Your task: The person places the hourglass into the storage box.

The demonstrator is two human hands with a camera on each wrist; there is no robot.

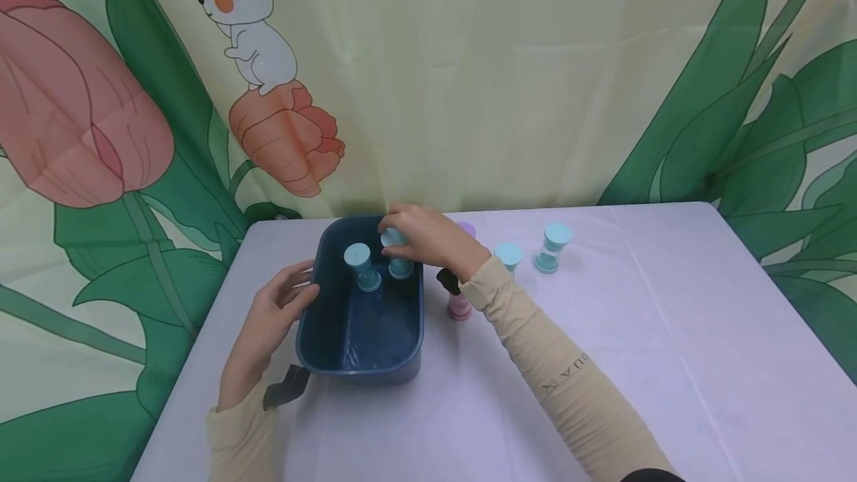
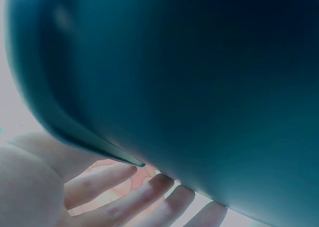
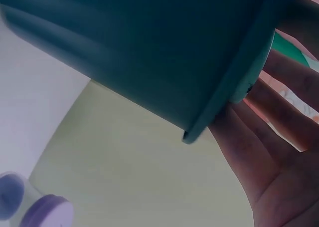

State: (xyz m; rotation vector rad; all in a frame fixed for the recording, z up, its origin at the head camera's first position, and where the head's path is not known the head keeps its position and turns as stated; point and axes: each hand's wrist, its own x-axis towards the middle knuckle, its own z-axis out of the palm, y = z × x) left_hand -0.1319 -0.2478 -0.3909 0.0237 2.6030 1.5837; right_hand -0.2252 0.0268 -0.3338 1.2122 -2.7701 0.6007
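A dark blue plastic bin [image 1: 361, 374] stands on the table. Inside it, one light blue sand timer [image 1: 362, 266] stands slightly tilted. Beside that one, my right hand [image 1: 435, 240] pinches a second light blue sand timer [image 1: 400, 268] within the bin, near its far right corner. In the right wrist view, the bin's wall hides most of this timer, and only a bit of its cap [image 3: 246, 87] shows past the rim. My left hand [image 1: 271, 315] touches the bin's left side from outside, its fingers [image 2: 124, 204] fairly straight against the wall.
Right of the bin are a pink sand timer [image 1: 459, 308], a purple one [image 1: 466, 228] and two light blue ones [image 1: 553, 244], partly hidden by my right arm except the farthest. A white cloth covers the table [image 1: 669, 363]. A printed curtain [image 1: 502, 80] hangs behind.
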